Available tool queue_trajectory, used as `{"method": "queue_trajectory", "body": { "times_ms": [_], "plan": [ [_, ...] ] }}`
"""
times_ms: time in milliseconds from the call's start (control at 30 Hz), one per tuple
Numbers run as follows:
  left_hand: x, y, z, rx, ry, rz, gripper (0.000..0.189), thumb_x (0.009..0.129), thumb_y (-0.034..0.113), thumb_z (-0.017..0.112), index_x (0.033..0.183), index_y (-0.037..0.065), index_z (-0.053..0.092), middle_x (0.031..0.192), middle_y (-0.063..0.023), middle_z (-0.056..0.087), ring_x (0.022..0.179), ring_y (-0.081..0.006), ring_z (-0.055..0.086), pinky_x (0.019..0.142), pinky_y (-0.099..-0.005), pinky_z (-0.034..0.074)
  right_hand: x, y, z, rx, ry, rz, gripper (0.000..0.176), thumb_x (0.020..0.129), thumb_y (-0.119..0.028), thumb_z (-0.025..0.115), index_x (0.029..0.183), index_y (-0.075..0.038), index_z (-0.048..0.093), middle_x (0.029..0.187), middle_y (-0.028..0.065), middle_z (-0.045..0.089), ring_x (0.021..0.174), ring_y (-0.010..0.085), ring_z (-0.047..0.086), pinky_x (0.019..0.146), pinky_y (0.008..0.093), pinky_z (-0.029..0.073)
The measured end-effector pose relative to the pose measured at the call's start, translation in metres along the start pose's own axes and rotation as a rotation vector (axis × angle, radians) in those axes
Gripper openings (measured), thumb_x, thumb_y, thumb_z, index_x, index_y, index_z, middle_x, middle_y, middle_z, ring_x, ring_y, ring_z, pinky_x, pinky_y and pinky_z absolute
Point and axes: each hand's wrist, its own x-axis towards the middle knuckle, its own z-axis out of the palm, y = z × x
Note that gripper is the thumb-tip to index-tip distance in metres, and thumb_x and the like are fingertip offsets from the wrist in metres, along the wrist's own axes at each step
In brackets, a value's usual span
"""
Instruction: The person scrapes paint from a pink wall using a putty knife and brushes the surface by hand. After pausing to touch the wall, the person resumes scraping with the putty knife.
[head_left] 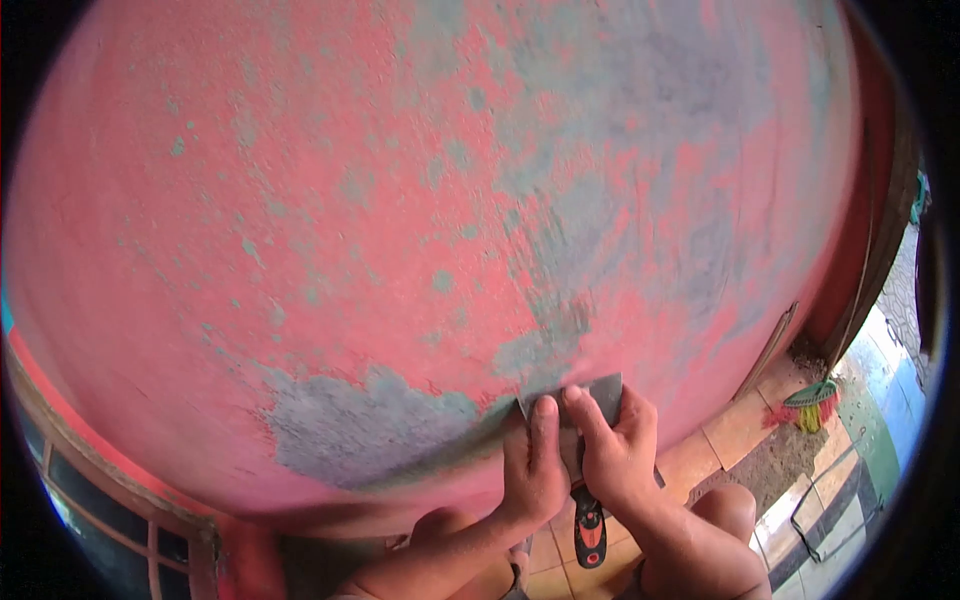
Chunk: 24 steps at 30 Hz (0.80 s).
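A wide metal paint scraper (604, 392) has its blade edge against the pink wall (330, 200). My left hand (535, 465) is closed on the blade's left side, thumb pressed flat on the metal. On the other side my right hand (622, 448) grips the blade, its thumb near the left one. The scraper's black and red handle (590, 530) points down toward me between my wrists. Above the blade, the wall shows scraped grey-green streaks (545, 270). A large bare grey patch (350, 420) lies to the left of my hands.
A green broom head with red and yellow bristles (810, 400) lies on the tiled floor (690, 465) at right. Debris (785, 470) covers some tiles. A dark cable (800, 525) runs nearby. A wooden-framed window (110, 510) is at lower left; my knees are close below the wall.
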Motion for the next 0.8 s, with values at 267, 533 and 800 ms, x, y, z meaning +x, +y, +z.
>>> {"method": "queue_trajectory", "body": {
  "times_ms": [267, 533, 800],
  "plan": [
    [0.001, 0.012, -0.001, -0.071, -0.044, -0.135, 0.040, 0.108, 0.032, 0.041, 0.093, 0.002, 0.062, 0.084, 0.0018, 0.061, 0.079, -0.0058, 0.054, 0.067, -0.0251, 0.045, 0.002, -0.004, 0.000, 0.035, 0.006, 0.045, 0.022, 0.092, -0.018, 0.070, 0.087, 0.003, 0.065, 0.074, 0.0012, 0.066, 0.068, 0.0063, 0.055, 0.060, 0.0258, 0.046],
    [0.003, 0.018, 0.001, -0.056, -0.051, -0.175, 0.044, 0.108, 0.036, 0.040, 0.087, 0.003, 0.061, 0.082, 0.0021, 0.059, 0.078, -0.0061, 0.052, 0.066, -0.0256, 0.043, 0.004, -0.010, -0.002, 0.037, -0.033, 0.067, 0.023, 0.092, -0.018, 0.070, 0.087, 0.003, 0.065, 0.074, 0.0013, 0.065, 0.068, 0.0057, 0.055, 0.059, 0.0250, 0.045],
    [0.008, 0.017, 0.001, 0.084, -0.029, -0.048, 0.044, 0.107, 0.034, 0.041, 0.087, 0.002, 0.063, 0.080, 0.0012, 0.062, 0.074, -0.0072, 0.055, 0.063, -0.0266, 0.044, 0.011, -0.014, 0.002, 0.015, -0.020, -0.007, 0.023, 0.092, -0.018, 0.069, 0.085, 0.004, 0.064, 0.070, 0.0002, 0.063, 0.066, 0.0053, 0.054, 0.058, 0.0252, 0.044]
  ]
}}
